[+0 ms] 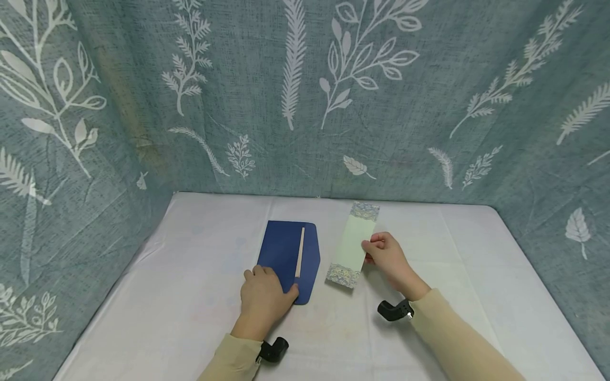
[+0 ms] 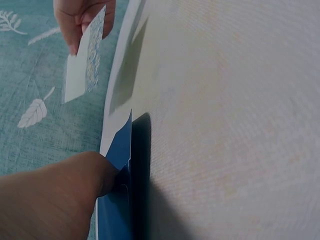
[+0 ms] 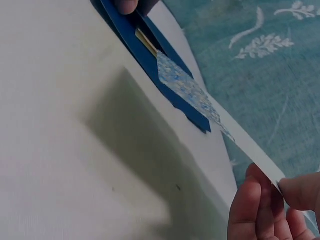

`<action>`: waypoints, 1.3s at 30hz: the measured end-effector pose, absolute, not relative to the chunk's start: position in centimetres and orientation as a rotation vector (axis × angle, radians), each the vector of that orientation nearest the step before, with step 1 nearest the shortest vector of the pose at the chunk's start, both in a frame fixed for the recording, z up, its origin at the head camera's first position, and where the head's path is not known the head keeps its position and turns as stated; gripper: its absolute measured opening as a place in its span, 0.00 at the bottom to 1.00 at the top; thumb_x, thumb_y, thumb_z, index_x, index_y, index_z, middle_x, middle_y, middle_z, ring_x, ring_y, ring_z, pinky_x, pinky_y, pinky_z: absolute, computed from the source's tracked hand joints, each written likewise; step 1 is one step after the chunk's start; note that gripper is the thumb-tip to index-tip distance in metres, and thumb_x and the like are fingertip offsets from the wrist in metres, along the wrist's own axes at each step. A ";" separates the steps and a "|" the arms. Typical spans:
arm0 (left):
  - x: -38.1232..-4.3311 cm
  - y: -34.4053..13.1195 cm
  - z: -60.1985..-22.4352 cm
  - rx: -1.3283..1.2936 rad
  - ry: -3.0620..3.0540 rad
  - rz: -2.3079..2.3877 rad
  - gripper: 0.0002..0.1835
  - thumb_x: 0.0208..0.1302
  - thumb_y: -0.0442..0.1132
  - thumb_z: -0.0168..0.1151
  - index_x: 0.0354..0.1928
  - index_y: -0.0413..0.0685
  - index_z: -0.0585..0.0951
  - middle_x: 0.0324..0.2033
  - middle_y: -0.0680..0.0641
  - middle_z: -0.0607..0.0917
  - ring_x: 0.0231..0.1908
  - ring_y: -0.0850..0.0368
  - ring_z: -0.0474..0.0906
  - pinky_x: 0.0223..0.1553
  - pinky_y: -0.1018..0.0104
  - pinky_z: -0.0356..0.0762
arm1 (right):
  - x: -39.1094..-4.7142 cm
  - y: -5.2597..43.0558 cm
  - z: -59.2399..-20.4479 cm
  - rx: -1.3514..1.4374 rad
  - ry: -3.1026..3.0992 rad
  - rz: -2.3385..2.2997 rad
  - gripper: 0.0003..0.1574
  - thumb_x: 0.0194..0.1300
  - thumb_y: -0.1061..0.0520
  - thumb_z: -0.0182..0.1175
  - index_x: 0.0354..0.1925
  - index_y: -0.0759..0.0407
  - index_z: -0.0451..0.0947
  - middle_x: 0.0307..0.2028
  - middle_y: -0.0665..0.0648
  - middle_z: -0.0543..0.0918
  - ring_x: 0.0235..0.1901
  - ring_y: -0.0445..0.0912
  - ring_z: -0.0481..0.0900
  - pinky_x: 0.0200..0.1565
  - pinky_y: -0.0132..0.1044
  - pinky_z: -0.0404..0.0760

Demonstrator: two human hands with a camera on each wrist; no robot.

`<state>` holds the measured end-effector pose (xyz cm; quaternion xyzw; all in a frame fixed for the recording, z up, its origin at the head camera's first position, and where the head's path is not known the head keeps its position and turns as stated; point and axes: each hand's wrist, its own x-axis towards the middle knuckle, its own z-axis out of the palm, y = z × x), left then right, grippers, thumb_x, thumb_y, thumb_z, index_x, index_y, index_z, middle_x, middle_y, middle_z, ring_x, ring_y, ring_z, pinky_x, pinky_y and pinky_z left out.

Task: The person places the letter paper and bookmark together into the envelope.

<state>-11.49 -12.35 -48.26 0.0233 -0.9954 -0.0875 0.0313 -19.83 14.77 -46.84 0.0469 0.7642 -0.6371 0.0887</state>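
Observation:
A dark blue envelope (image 1: pixel 281 243) lies on the white table, its flap to the right, with a narrow cream strip (image 1: pixel 299 253) along the flap's fold. My left hand (image 1: pixel 265 297) grips its near end, fingertips at the left side and thumb by the flap. In the left wrist view the thumb (image 2: pixel 102 172) is against the blue paper. To the right, my right hand (image 1: pixel 388 259) pinches the long edge of a pale green card (image 1: pixel 355 241) with blue-yellow patterned ends. The card is tilted and raised off the table, apart from the envelope.
White cloth (image 1: pixel 190 264) covers the table. A blue-green curtain (image 1: pixel 257 79) with white leaf prints hangs behind it and along both sides. Black wrist-worn devices (image 1: pixel 275 350) sit at both sleeve cuffs.

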 end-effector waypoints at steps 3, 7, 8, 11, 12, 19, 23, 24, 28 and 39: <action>-11.5 -12.4 -48.2 0.075 -3.071 -0.270 0.47 0.54 0.66 0.61 0.51 0.20 0.74 0.43 0.28 0.74 0.44 0.34 0.70 0.29 0.51 0.78 | -19.9 14.0 -46.9 0.136 2.259 -1.914 0.16 0.70 0.61 0.56 0.49 0.68 0.62 0.32 0.58 0.77 0.29 0.45 0.76 0.38 0.41 0.81; -11.5 -12.4 -48.1 0.078 -3.074 -0.272 0.47 0.54 0.66 0.60 0.52 0.20 0.74 0.44 0.28 0.74 0.44 0.34 0.70 0.29 0.51 0.78 | -20.0 13.0 -47.0 0.136 2.255 -1.927 0.16 0.69 0.61 0.57 0.48 0.68 0.63 0.31 0.58 0.77 0.28 0.45 0.76 0.38 0.42 0.81; -11.5 -12.4 -48.1 0.077 -3.072 -0.274 0.47 0.54 0.65 0.61 0.51 0.20 0.74 0.43 0.28 0.74 0.44 0.34 0.70 0.29 0.51 0.78 | -20.0 12.7 -47.1 0.136 2.257 -1.928 0.16 0.69 0.61 0.57 0.48 0.68 0.63 0.31 0.58 0.77 0.28 0.45 0.76 0.39 0.42 0.81; -11.5 -12.4 -48.1 0.077 -3.075 -0.277 0.47 0.55 0.65 0.61 0.51 0.20 0.74 0.43 0.28 0.74 0.43 0.34 0.70 0.29 0.51 0.78 | -20.0 11.9 -47.2 0.125 2.265 -1.932 0.16 0.69 0.60 0.58 0.48 0.68 0.64 0.31 0.59 0.78 0.27 0.45 0.77 0.38 0.43 0.80; -11.5 -12.4 -48.1 0.078 -3.079 -0.277 0.47 0.55 0.65 0.61 0.51 0.20 0.74 0.43 0.28 0.74 0.43 0.34 0.70 0.28 0.51 0.77 | -20.0 11.6 -47.2 0.120 2.266 -1.936 0.16 0.69 0.60 0.58 0.47 0.68 0.64 0.31 0.59 0.78 0.27 0.45 0.77 0.38 0.43 0.80; -11.4 -12.5 -48.3 0.088 -3.090 -0.292 0.48 0.55 0.66 0.60 0.52 0.20 0.74 0.44 0.28 0.74 0.44 0.34 0.70 0.30 0.50 0.77 | -20.0 9.8 -47.7 0.101 2.300 -1.948 0.13 0.69 0.62 0.57 0.45 0.67 0.64 0.28 0.58 0.79 0.24 0.44 0.77 0.34 0.38 0.79; -11.4 -12.5 -48.2 0.082 -3.073 -0.298 0.48 0.55 0.66 0.60 0.52 0.20 0.74 0.44 0.28 0.74 0.44 0.34 0.70 0.31 0.51 0.77 | -20.0 9.0 -48.0 0.100 2.303 -1.979 0.13 0.69 0.62 0.57 0.45 0.68 0.64 0.28 0.59 0.78 0.23 0.44 0.77 0.34 0.38 0.80; -11.4 -12.5 -48.2 0.080 -3.071 -0.297 0.47 0.55 0.66 0.60 0.52 0.20 0.74 0.44 0.29 0.74 0.44 0.35 0.70 0.31 0.51 0.77 | -20.0 8.9 -48.1 0.099 2.300 -1.986 0.13 0.69 0.62 0.56 0.45 0.68 0.64 0.29 0.60 0.79 0.23 0.44 0.77 0.34 0.38 0.80; -11.5 -12.5 -48.3 0.072 -3.069 -0.294 0.47 0.55 0.66 0.60 0.52 0.20 0.74 0.44 0.29 0.74 0.43 0.35 0.70 0.31 0.51 0.77 | -20.2 8.3 -48.5 0.100 2.294 -1.997 0.12 0.68 0.63 0.56 0.44 0.67 0.64 0.28 0.59 0.79 0.22 0.43 0.77 0.32 0.36 0.79; -11.5 -12.5 -48.0 0.075 -3.063 -0.292 0.47 0.54 0.65 0.60 0.51 0.19 0.74 0.43 0.29 0.75 0.43 0.35 0.70 0.32 0.49 0.77 | -20.1 7.3 -49.0 0.054 2.378 -1.933 0.12 0.68 0.62 0.57 0.42 0.67 0.64 0.26 0.61 0.79 0.20 0.44 0.78 0.29 0.36 0.78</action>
